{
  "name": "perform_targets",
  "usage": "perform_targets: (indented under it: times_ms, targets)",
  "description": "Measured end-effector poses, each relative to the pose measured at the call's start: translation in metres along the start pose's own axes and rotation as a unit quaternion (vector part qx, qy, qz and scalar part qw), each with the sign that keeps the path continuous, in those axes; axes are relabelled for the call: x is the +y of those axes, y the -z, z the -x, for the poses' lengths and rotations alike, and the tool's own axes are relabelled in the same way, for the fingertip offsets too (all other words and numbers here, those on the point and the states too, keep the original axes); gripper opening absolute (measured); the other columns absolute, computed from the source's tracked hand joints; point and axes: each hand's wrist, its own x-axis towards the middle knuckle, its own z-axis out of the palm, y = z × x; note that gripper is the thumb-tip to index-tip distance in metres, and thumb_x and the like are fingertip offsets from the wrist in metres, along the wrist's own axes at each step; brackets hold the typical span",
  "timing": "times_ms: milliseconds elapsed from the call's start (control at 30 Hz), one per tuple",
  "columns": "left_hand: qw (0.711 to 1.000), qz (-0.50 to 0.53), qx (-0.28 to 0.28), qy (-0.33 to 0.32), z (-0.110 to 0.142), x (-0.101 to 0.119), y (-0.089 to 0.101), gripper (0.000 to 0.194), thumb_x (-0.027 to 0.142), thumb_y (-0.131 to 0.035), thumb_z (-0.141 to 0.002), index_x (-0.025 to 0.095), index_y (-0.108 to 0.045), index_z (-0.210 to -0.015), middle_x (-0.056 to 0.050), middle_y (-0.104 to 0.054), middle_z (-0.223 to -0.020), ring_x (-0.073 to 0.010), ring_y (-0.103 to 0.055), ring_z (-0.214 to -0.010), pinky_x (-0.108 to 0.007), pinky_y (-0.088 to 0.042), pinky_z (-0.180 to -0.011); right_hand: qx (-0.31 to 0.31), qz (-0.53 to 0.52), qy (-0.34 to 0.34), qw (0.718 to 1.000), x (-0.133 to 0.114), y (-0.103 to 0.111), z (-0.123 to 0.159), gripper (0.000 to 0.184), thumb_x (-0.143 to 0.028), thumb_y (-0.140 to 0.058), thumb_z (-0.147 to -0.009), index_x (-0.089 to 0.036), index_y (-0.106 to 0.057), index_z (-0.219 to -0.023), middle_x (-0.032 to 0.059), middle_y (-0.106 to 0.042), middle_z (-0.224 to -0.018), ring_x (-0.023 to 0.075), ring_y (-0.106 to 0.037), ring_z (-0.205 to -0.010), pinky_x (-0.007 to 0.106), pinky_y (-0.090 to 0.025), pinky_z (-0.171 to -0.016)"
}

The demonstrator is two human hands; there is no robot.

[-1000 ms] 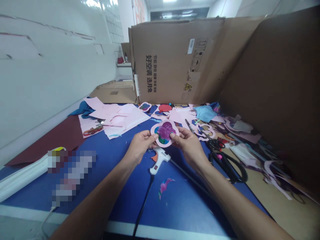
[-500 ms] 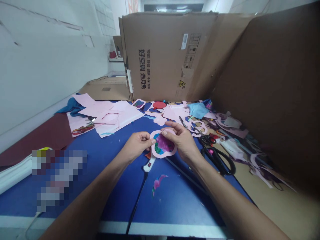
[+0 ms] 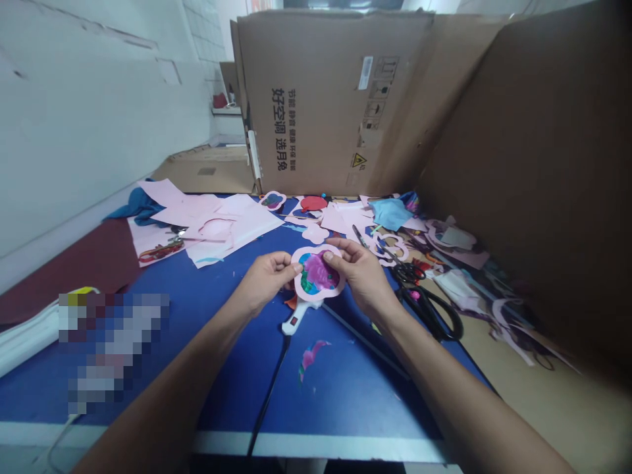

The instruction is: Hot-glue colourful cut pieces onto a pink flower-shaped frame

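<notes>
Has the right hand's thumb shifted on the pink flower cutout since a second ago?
Yes. The right hand gripped the pink flower cutout at its right edge; now its thumb reaches toward the purple centre, judged against the glue gun below.

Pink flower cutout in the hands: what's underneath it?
Under the pink flower cutout, held by the left hand and right hand, lies a white glue gun on the blue table. Its nozzle end is covered.

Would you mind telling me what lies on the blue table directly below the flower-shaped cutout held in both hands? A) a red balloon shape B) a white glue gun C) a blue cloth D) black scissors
B: the white glue gun lies on the blue table just under the flower-shaped cutout, which the left hand and right hand pinch at its edges.
</notes>
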Motion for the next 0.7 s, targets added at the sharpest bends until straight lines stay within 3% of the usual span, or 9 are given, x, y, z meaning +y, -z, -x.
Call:
perform_targets:
  times_ms: [167, 300, 400, 567, 700]
  targets:
    - [1.0, 0.018, 0.004, -0.002, 0.0003, 0.0012, -0.0031, 0.046, 0.057, -0.093, -0.076, 0.019, -0.07, -0.08, -0.001, -0.07, -0.071, -0.0143, -0.065, -0.061, -0.026, -0.054, -0.061, 0.008, 0.007, 0.011, 1.0, 0.0025, 0.0013, -0.0019, 0.062, -0.054, -0.107, -0.058, -0.026, -0.081, -0.107, -0.0011, -0.078, -0.08, 0.017, -0.065, -0.064, 0.031, -0.053, -0.06]
    - [0.998, 0.034, 0.056, -0.024, -0.0033, 0.0013, 0.0002, 0.049, 0.058, -0.096, -0.071, 0.019, -0.069, -0.078, -0.001, -0.071, -0.071, -0.0135, -0.064, -0.061, -0.025, -0.054, -0.062, -0.021, 0.013, -0.003, 1.0, 0.0034, 0.0021, -0.0021, 0.061, -0.056, -0.105, -0.06, -0.024, -0.081, -0.106, 0.0, -0.081, -0.086, 0.0164, -0.068, -0.07, 0.03, -0.055, -0.066]
    - [0.995, 0.052, 0.084, -0.03, -0.005, 0.0023, 0.0038, 0.051, 0.059, -0.098, -0.069, 0.019, -0.068, -0.077, -0.001, -0.072, -0.072, -0.0137, -0.065, -0.062, -0.025, -0.055, -0.062, -0.024, 0.025, -0.007, 0.999, 0.0034, 0.0032, -0.002, 0.062, -0.052, -0.107, -0.058, -0.023, -0.08, -0.105, -0.0023, -0.077, -0.078, 0.0141, -0.066, -0.067, 0.028, -0.053, -0.068]
    - [0.996, 0.043, 0.066, -0.03, -0.003, 0.0019, 0.001, 0.049, 0.062, -0.095, -0.074, 0.018, -0.075, -0.085, -0.006, -0.077, -0.083, -0.0167, -0.071, -0.07, -0.027, -0.059, -0.065, 0.008, 0.023, 0.009, 1.0, 0.0019, 0.0039, -0.0029, 0.061, -0.05, -0.107, -0.057, -0.023, -0.078, -0.104, -0.004, -0.073, -0.072, 0.015, -0.064, -0.066, 0.031, -0.052, -0.069]
    - [0.995, 0.024, 0.087, -0.044, -0.0038, -0.0018, -0.0008, 0.047, 0.059, -0.095, -0.075, 0.017, -0.074, -0.079, -0.003, -0.072, -0.074, -0.015, -0.068, -0.067, -0.027, -0.06, -0.066, 0.007, 0.009, -0.018, 1.0, 0.0011, 0.002, -0.0015, 0.063, -0.049, -0.108, -0.056, -0.024, -0.078, -0.106, -0.002, -0.077, -0.081, 0.0167, -0.068, -0.07, 0.032, -0.054, -0.071]
